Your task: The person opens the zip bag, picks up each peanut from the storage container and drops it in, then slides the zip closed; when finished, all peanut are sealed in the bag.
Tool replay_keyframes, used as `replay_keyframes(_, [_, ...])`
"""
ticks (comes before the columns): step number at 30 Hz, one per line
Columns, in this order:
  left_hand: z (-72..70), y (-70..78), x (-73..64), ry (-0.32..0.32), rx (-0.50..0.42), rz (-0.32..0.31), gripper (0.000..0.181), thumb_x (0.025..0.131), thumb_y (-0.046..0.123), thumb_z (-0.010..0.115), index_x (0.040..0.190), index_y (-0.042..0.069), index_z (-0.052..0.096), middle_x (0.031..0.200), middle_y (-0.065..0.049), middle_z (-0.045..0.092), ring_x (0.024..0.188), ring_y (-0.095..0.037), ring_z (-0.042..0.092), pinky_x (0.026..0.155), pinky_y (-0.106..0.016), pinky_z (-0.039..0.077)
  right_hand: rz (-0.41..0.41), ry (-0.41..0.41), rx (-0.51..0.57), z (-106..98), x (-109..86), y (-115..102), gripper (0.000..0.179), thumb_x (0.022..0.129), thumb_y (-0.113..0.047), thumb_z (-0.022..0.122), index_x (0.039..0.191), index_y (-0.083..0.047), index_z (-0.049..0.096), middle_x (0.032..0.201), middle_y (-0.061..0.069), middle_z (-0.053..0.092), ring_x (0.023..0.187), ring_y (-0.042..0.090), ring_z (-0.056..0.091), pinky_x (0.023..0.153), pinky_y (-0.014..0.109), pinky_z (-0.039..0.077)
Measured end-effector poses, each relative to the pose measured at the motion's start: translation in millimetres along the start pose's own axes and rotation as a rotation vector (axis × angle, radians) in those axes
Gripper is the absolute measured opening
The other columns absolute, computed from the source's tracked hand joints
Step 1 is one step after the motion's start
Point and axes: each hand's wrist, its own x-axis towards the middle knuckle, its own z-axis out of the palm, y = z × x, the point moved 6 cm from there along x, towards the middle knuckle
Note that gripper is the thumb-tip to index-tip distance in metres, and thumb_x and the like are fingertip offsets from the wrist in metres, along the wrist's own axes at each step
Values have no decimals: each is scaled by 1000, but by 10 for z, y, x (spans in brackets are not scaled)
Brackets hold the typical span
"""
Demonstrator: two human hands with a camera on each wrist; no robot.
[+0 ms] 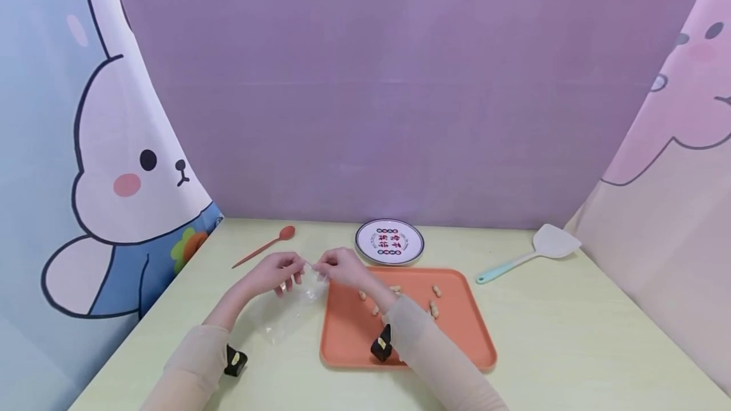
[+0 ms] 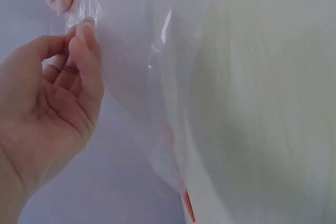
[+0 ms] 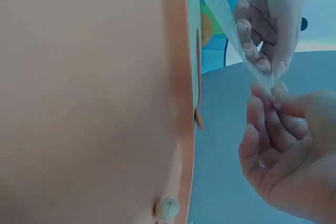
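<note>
A clear plastic bag point(image 1: 285, 313) hangs from both hands, left of the orange tray point(image 1: 337, 354). My left hand point(image 1: 278, 271) pinches its top edge between thumb and fingertips. Close beside it, my right hand point(image 1: 344, 267) pinches the same edge. In the left wrist view the bag point(image 2: 152, 61) spreads out below the fingers of my left hand point(image 2: 58, 93), its edge gathered into folds. The right wrist view shows the thumb and fingers of my right hand point(image 3: 289, 145) meeting at the bag's corner. Several peanuts point(image 1: 434, 309) lie scattered on the tray, partly behind my right forearm.
Behind the tray is a white plate point(image 1: 414, 245) with a dark rim and red characters. A red spoon point(image 1: 263, 249) lies at the back left. On the right rests a spatula point(image 1: 551, 243) with a light blue handle. A purple curtain point(image 1: 365, 94) closes off the back.
</note>
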Motion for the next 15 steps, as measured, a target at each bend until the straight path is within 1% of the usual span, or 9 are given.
replay_keyframes(2, [3,4,-10,-12,-17,8,32,98,28,48,99,-3,58,77,-6,61,60,-18,58,47,-33,53,11,4,50,-8,-3,11,21,90,-18,62,86,1,70,74,11,70,65,16,63,56,17,47])
replay_keyframes(5, [4,2,-17,-19,-42,13,34,98,28,48,99,-4,57,76,-5,60,61,-17,58,48,-33,52,31,18,91,-26,-5,27,21,89,-18,63,86,2,70,73,11,70,64,13,63,57,16,46])
replay_keyframes(7, [8,0,-18,-24,-48,16,33,98,29,49,96,-3,57,75,-5,59,61,-17,58,48,-33,52,26,21,67,-37,-9,19,19,89,-17,63,85,0,70,72,10,70,62,9,61,56,16,45])
replay_keyframes(10, [19,-9,-20,-30,-53,17,31,98,29,50,92,-1,56,73,-4,58,60,-16,58,48,-32,53,16,14,-13,-40,-17,-6,17,89,-16,63,84,-3,71,71,7,71,59,6,59,53,14,42])
replay_keyframes(12, [26,-21,-22,-34,-57,16,31,98,28,50,90,-1,56,71,-3,57,59,-15,57,49,-31,53,7,14,-59,-34,-17,-25,16,89,-16,62,84,-4,72,70,7,71,58,11,62,50,14,41])
replay_keyframes(15, [27,-39,-30,-26,-74,3,32,98,26,50,91,-5,54,70,-3,56,58,-15,57,49,-30,52,21,28,-64,-21,-7,-31,17,89,-16,62,86,-2,72,69,7,71,62,27,67,46,14,39])
